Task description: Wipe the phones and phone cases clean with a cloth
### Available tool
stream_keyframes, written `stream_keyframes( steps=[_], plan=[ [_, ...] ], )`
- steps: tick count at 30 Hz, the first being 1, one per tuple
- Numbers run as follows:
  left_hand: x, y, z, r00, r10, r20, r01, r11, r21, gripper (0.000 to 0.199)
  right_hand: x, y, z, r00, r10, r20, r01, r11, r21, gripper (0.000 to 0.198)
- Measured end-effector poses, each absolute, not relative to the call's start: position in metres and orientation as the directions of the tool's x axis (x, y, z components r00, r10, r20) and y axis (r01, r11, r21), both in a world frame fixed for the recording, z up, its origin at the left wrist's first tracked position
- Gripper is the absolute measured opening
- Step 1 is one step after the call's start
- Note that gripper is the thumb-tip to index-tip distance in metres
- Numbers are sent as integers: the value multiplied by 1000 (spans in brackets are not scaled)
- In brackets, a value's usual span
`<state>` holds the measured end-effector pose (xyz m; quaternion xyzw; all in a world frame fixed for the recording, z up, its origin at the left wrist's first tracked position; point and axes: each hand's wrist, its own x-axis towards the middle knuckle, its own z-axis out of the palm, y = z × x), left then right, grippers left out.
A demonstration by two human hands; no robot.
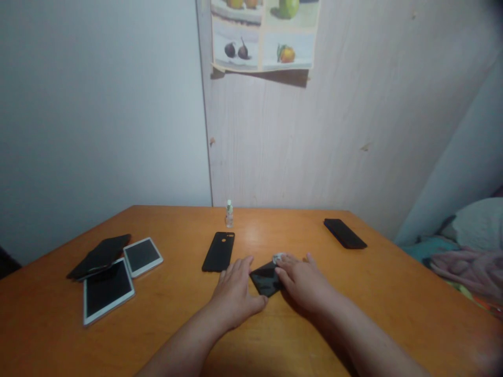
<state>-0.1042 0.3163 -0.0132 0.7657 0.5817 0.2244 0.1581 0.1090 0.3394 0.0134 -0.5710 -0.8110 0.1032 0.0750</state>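
A dark, glossy smartphone (266,280) lies flat on the table in front of me, turned at an angle. My left hand (234,293) is at its left side with fingers stretched out and apart, its thumb at the phone's near edge. Over the phone's right part, my right hand (302,277) presses down with bent fingers. A small whitish crumpled cloth (278,257) shows under those fingertips; most of it is hidden. Just beyond my left hand rests a black phone case (219,252) with cutouts at its far end.
A small clear bottle (229,215) with a white cap stands behind the case. On the left lie two white-framed tablets (109,293) (143,256) and a black folded cover (101,255). Another black phone-shaped object (344,233) is at the back right of the wooden table (176,335).
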Motion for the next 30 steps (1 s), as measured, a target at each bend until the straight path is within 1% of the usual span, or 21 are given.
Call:
stream_keyframes(
  steps=[2,4,6,8,11,12,14,16,18,20,21,22,24,26,27,28,29,30],
  plan=[
    [-104,316,-13,224,961,160,821,-275,500,88,106,335,15,-391,920,-2,882,374,-286,48],
    [-104,316,-11,230,960,157,826,-278,490,86,110,336,19,-351,936,-14,901,333,-280,48],
    [-103,315,-8,235,960,149,831,-279,481,84,120,339,26,-292,956,-37,929,274,-248,47],
    [-102,315,-6,238,961,142,835,-277,476,80,133,342,33,-276,958,-84,942,252,-222,47],
    [-102,314,-4,237,962,133,837,-271,476,78,141,343,40,-250,957,-145,955,219,-198,55],
    [-102,314,-4,235,963,133,837,-270,477,77,139,342,40,-232,964,-129,960,206,-188,56],
    [-102,314,-5,233,963,136,835,-270,479,77,129,337,36,-231,972,-46,959,220,-176,54],
    [-103,315,-7,236,961,142,834,-275,479,77,112,329,29,-314,949,24,928,312,-205,52],
    [-103,315,-9,242,958,153,831,-286,477,76,97,321,24,-463,886,3,847,443,-293,54],
    [-103,316,-12,249,954,168,828,-300,474,75,89,315,22,-591,806,-38,754,535,-383,55],
    [-103,316,-13,249,952,175,827,-303,474,75,89,315,22,-623,781,-50,727,554,-406,55],
    [-103,317,-14,247,953,178,826,-303,475,76,91,317,22,-621,782,-56,729,550,-406,55],
    [-104,317,-14,241,955,171,829,-295,476,80,102,327,20,-524,850,-56,807,474,-352,54],
    [-104,317,-13,238,958,161,831,-287,477,83,114,339,17,-334,942,-32,910,314,-270,54],
    [-104,316,-13,241,957,159,830,-288,477,84,117,343,15,-263,964,-21,937,251,-241,54],
    [-104,316,-12,242,957,160,829,-289,478,84,118,345,13,-222,975,-11,951,214,-223,54],
    [-104,316,-12,242,957,161,828,-290,480,84,116,344,13,-224,975,-8,951,217,-220,54],
    [-104,316,-12,241,957,162,827,-290,482,84,111,341,12,-265,964,-11,939,256,-232,55]
  ],
)
